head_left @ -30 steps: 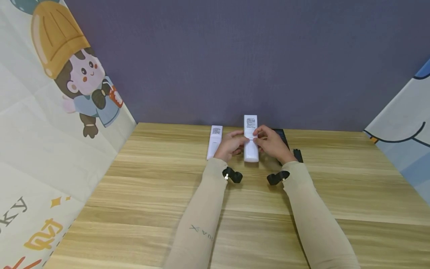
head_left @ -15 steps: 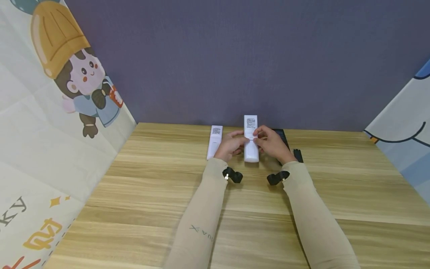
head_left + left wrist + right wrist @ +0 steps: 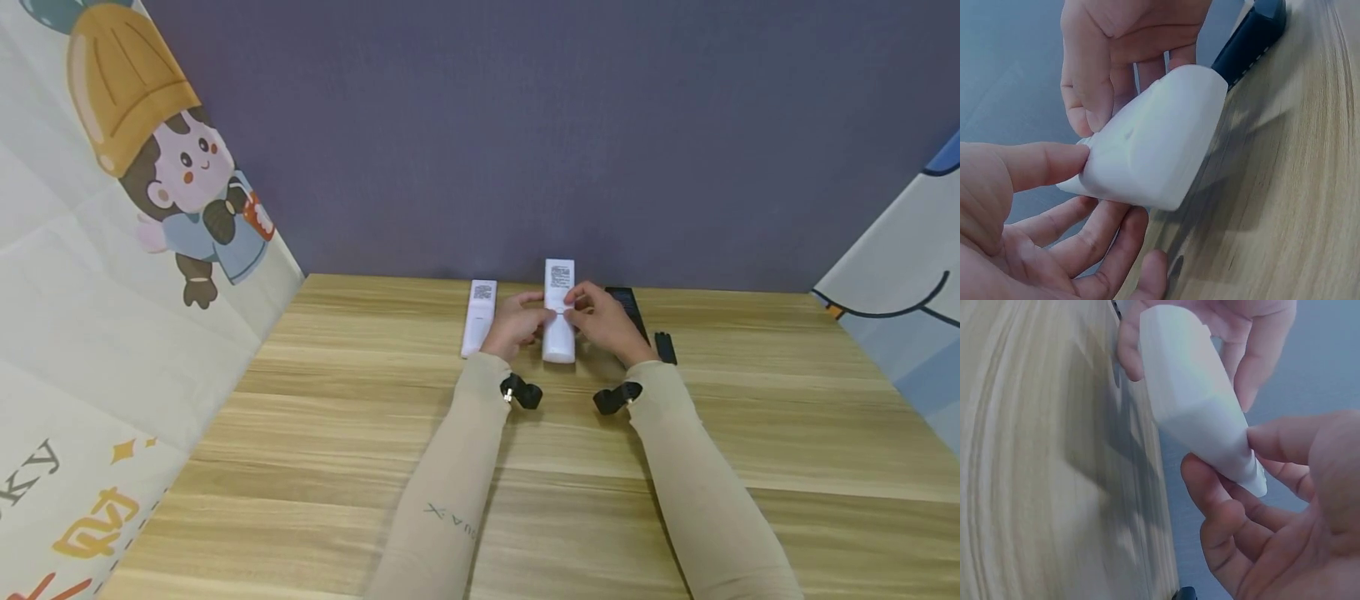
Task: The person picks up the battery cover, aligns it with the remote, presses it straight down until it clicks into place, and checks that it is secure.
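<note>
Both hands hold a white remote control (image 3: 558,343) above the table, its back with a printed label facing up. My left hand (image 3: 513,323) grips its left edge, the thumb on the back and the fingers beneath. From the other side, my right hand (image 3: 606,323) pinches it with thumb and fingers near the seam across its middle. In the left wrist view the remote's rounded near end (image 3: 1179,137) hangs clear of the tabletop. A second white remote control (image 3: 480,315) lies label up just left of my left hand.
Partly behind my right hand lies a black remote control (image 3: 628,307). To its right is a small black piece (image 3: 664,348) with tabs on its end. The wooden table (image 3: 570,500) meets a dark wall panel (image 3: 525,150) at the back.
The held remote control has dropped very slightly toward me, and both hands have shifted a little with it. Their hold looks the same.
</note>
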Demonstrator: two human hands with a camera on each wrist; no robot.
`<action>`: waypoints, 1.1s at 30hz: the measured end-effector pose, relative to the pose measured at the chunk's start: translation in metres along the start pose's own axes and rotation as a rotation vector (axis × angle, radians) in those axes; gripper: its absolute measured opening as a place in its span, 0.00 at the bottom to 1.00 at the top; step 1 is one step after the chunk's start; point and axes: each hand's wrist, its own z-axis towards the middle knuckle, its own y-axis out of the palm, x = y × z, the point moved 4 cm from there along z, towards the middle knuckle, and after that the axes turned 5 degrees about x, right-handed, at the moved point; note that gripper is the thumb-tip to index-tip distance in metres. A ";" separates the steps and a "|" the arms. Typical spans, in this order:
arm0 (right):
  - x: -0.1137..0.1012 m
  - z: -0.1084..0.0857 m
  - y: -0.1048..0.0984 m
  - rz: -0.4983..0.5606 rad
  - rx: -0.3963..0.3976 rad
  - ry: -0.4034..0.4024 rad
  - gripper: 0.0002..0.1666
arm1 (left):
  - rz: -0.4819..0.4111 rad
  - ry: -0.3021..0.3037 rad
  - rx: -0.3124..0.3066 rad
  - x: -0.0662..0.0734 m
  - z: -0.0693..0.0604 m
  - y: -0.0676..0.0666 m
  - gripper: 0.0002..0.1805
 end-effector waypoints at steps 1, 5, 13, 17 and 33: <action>0.000 0.000 0.001 -0.001 0.003 -0.002 0.13 | 0.016 0.010 0.003 0.001 -0.001 0.000 0.28; 0.000 0.000 0.002 -0.015 0.013 -0.006 0.13 | 0.072 0.038 0.026 0.003 -0.002 0.002 0.29; 0.000 -0.002 0.004 -0.059 0.035 -0.016 0.13 | 0.148 0.071 0.073 0.006 -0.003 0.006 0.30; 0.003 0.000 0.007 -0.078 0.036 -0.027 0.13 | 0.218 0.129 0.108 0.007 -0.004 0.006 0.31; 0.000 0.001 0.016 -0.127 -0.095 -0.042 0.26 | 0.385 0.170 0.099 0.009 -0.008 0.002 0.43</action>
